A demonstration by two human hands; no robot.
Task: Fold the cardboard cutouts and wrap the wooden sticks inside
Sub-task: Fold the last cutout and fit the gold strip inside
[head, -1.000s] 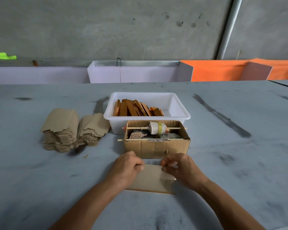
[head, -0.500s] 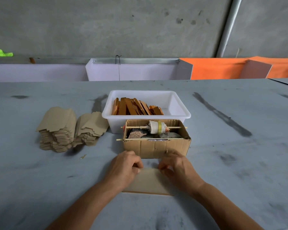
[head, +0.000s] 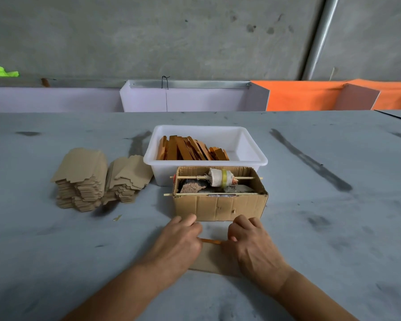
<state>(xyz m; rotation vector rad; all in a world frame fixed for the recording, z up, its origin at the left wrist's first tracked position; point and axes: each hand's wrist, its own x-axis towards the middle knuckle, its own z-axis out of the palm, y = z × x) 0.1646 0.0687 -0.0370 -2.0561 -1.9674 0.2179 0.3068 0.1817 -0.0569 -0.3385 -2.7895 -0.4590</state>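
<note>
So compared with a second ago the flat tan cardboard cutout (head: 214, 259) has been folded over; its far edge now sits between the hands with a thin orange wooden stick (head: 210, 241) peeking out along the crease, which I'd say means the wrap is underway but not closed up yet; both hands have slid a bit toward the box too. The left hand (head: 180, 243) has its fingers (head: 186, 221) curled down and pressing on the cutout's left end; the right hand (head: 252, 243) does the same on the right end, fingers bent over the fold; whether they actually pinch the stick I can't tell. Just past them on the grey counter (head: 333, 228) sits the small brown cardboard box (head: 219, 206) with a spool on a skewer; behind it the white plastic tub (head: 252, 147) of more orange sticks (head: 190, 150); off left, the stacks of unfolded tan cutouts (head: 95, 179).
</note>
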